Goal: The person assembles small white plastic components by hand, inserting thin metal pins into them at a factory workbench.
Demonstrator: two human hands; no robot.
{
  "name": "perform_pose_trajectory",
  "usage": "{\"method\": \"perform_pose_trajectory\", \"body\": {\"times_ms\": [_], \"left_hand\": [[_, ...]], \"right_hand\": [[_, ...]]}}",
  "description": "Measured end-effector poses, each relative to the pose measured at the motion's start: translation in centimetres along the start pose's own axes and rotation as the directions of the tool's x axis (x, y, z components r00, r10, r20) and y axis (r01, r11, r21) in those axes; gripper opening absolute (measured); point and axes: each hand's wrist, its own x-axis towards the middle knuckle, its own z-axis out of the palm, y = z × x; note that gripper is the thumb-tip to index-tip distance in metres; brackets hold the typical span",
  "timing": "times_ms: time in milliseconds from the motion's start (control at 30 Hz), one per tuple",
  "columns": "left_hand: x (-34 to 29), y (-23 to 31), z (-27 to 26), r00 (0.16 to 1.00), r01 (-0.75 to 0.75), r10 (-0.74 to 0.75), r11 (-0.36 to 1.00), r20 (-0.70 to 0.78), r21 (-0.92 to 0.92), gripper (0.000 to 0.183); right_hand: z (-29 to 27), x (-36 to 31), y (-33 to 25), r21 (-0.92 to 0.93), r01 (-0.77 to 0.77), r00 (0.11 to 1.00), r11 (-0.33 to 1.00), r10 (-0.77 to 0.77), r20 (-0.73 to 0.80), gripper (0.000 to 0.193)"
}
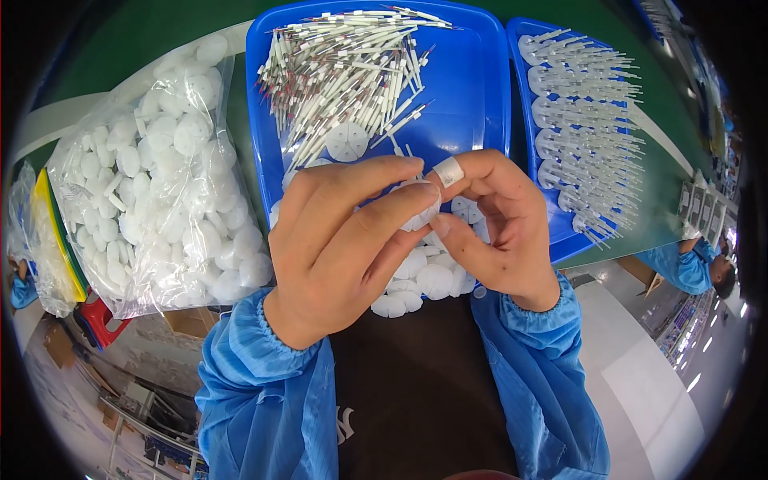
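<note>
My left hand [328,248] and my right hand [508,232] meet over the near part of a blue tray [468,88]. Between their fingertips they pinch a white plastic disc [424,212], mostly covered by the fingers. Thin stick ends show just above the fingers; whether they belong to this disc I cannot tell. White tape [449,172] wraps my right index finger. Beyond the hands lies a heap of thin white sticks with dark reddish tips [344,72], a slotted disc [347,142] at its near edge. Loose white discs [432,280] lie below my hands.
To the left stands a see-through bag of white discs [160,184]. A second blue tray [520,36] on the right holds rows of discs with sticks [584,120]. The table [664,144] is green. Another person in blue [684,264] is at the far right.
</note>
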Motion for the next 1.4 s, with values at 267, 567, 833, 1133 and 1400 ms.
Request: {"method": "perform_pose_trajectory", "body": {"times_ms": [267,567,833,1133,1400], "left_hand": [[-1.1,-0.4,-1.8,0.988,0.031,-0.010,0.990,0.151,-0.138,0.043],[-1.3,0.0,-2.7,0.839,0.522,-0.521,0.694,0.155,-0.496,0.036],[-0.3,-0.5,-1.3,0.873,0.487,-0.443,0.753,0.205,-0.442,0.039],[0.0,0.2,-0.4,0.844,0.512,-0.514,0.689,0.153,-0.512,0.042],[0.3,0.1,-0.6,0.913,0.403,-0.398,0.852,0.085,-0.335,0.042]], "right_hand": [[-0.8,1.4,-1.1,-0.453,-0.063,0.998,0.889,0.051,-0.038,0.018],[-1.2,5.2,0.8,-0.887,0.452,0.877,0.094,-0.230,0.423,0.024],[-0.3,0.6,-0.8,-0.126,0.101,0.987,0.987,-0.115,-0.111,0.026],[-1.1,-0.2,-1.4,-0.564,0.097,0.984,0.820,-0.164,-0.068,0.024],[-0.6,-0.2,-1.5,-0.575,0.096,0.981,0.813,-0.176,-0.084,0.026]]}}
